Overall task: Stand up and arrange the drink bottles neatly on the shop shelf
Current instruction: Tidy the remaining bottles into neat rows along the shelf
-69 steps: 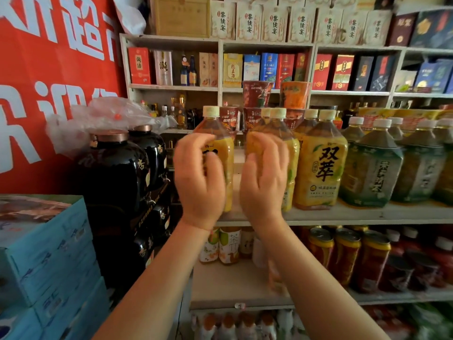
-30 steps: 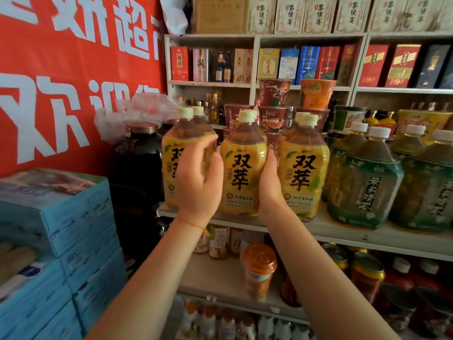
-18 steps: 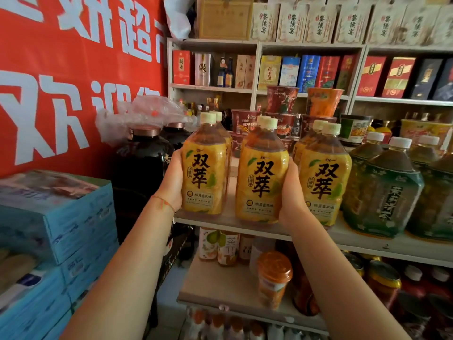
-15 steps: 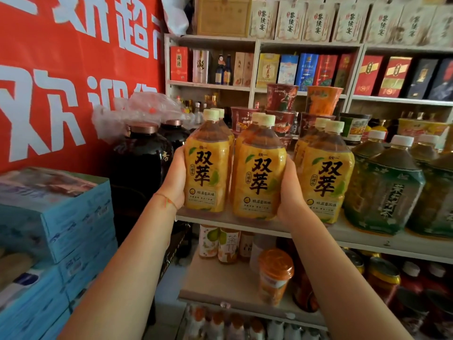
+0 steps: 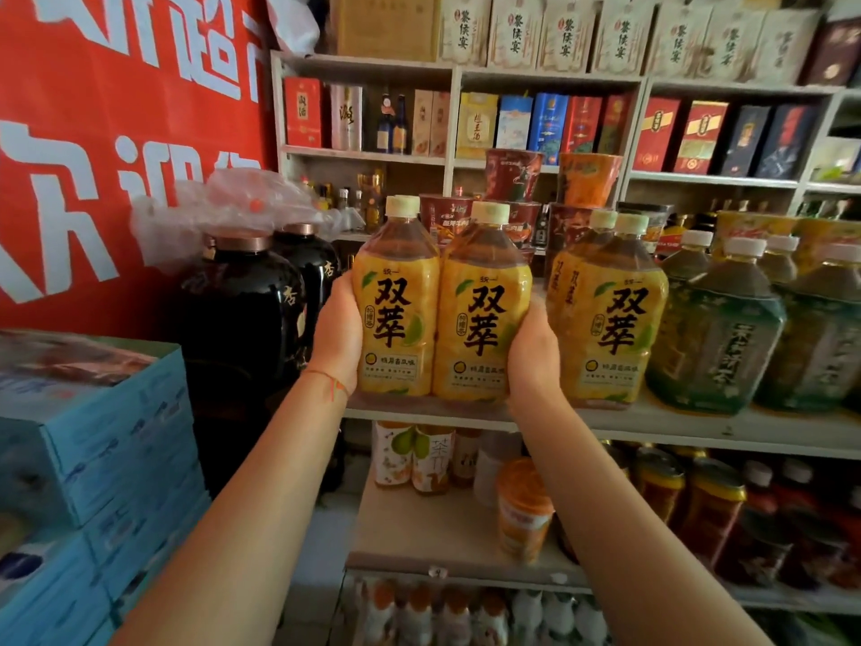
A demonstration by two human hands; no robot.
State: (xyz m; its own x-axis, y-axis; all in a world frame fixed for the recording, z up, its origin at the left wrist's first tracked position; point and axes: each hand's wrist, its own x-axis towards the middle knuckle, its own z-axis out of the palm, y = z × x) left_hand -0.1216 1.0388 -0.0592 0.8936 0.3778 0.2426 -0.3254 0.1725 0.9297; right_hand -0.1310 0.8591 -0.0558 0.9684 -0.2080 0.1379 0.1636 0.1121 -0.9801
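Your left hand point(image 5: 338, 340) cups the outer left side of one yellow-labelled bottle point(image 5: 396, 314), and your right hand point(image 5: 533, 354) cups the outer right side of a second yellow-labelled bottle point(image 5: 482, 319). Both hands are curled partway round the bottles, pressing the pair together so their sides touch; your fingers reach behind the bottles and are hidden. The two bottles stand upright with their labels facing you, their bases at the front edge of the shelf point(image 5: 699, 424), toward its left end. You cannot tell whether they rest on the board or sit just above it.

Just right of your right hand, a third yellow bottle point(image 5: 615, 319) stands upright at the same front edge, with another one close behind it. Further along toward the right end stand the green-labelled bottles point(image 5: 717, 338), also upright in a row.

Off the shelf's left end sit dark glazed jars point(image 5: 242, 310) with a crumpled plastic bag point(image 5: 223, 202) on top, and blue cartons point(image 5: 107, 440) are stacked at the lower left. A thin red string point(image 5: 326, 377) circles your left wrist.
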